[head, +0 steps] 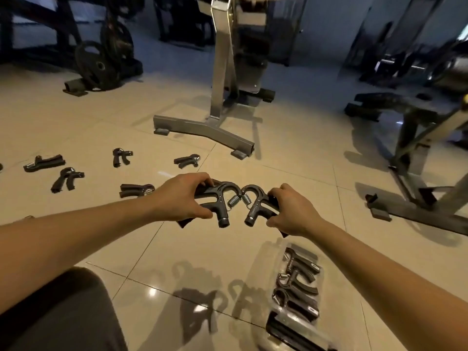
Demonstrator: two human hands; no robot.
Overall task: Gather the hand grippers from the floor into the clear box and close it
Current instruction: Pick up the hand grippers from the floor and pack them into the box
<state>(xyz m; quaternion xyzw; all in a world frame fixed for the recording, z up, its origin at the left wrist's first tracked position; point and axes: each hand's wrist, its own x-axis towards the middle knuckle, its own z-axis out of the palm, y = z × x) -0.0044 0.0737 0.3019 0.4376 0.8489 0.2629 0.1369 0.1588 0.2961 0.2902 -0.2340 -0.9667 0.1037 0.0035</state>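
Left hand (182, 196) clutches a gripper (217, 198), right hand (291, 211) a second gripper (258, 203), both aloft at centre, while several already lie in the open box (278, 249) near right and at least five loose grippers (67, 179) wait far left.

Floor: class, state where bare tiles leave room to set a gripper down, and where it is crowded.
Bare tiles lie between the silver stand base and the bench frame, and between the knee and the clear box. Crowded: left of the left hand, where loose hand grippers scatter.
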